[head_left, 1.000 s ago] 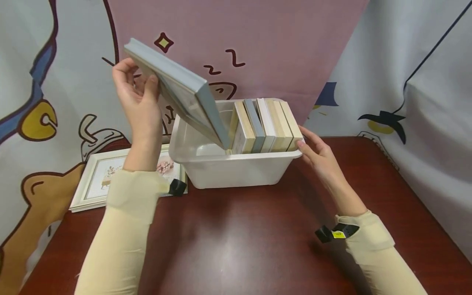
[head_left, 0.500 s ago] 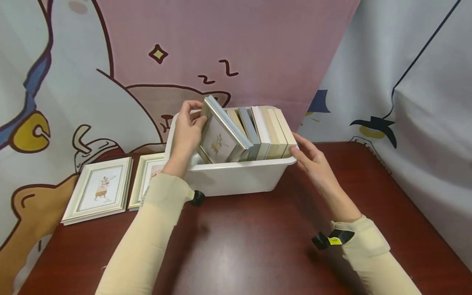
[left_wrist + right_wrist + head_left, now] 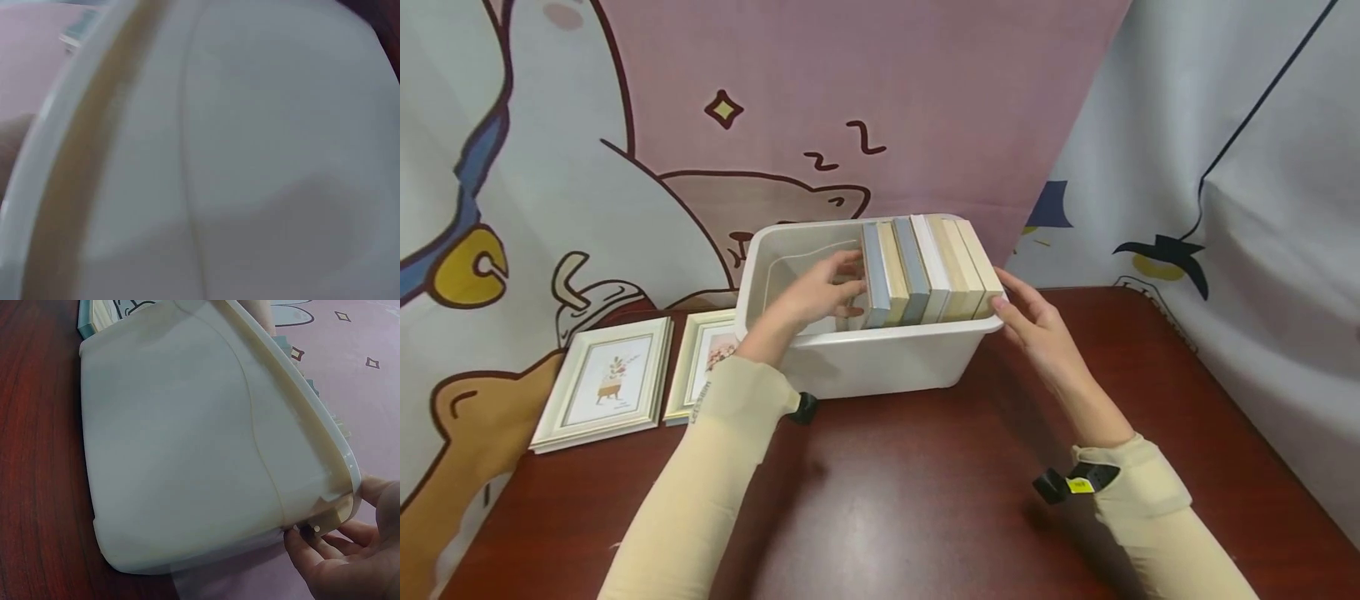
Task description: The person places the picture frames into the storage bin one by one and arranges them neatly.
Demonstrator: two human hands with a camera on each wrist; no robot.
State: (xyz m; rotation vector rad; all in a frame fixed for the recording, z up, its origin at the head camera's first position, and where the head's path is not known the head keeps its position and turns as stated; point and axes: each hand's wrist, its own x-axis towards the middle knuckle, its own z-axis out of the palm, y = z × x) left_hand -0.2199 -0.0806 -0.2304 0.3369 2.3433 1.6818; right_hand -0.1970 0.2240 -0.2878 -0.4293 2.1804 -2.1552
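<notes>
A white plastic bin (image 3: 865, 362) stands on the table with several picture frames upright in a row in its right part. Leftmost in that row is a blue-grey picture frame (image 3: 876, 279). My left hand (image 3: 820, 292) reaches over the front rim into the bin, fingertips at the face of this frame. With my right hand (image 3: 1037, 329) I grip the bin's right end; in the right wrist view, that hand (image 3: 350, 556) has its thumb at the rim and its fingers beneath it. The bin's front wall (image 3: 250, 137) fills the left wrist view.
Left of the bin, a cream picture frame (image 3: 574, 425) lies face up on the dark red table (image 3: 880, 500). Another cream frame (image 3: 681, 392) lies beside it, partly hidden by my left arm. A printed curtain (image 3: 925, 108) hangs close behind the bin.
My left hand has brought the blue-grey picture frame from above the bin's left side down into it, upright against the row. My right hand has stayed at the bin's right end.
</notes>
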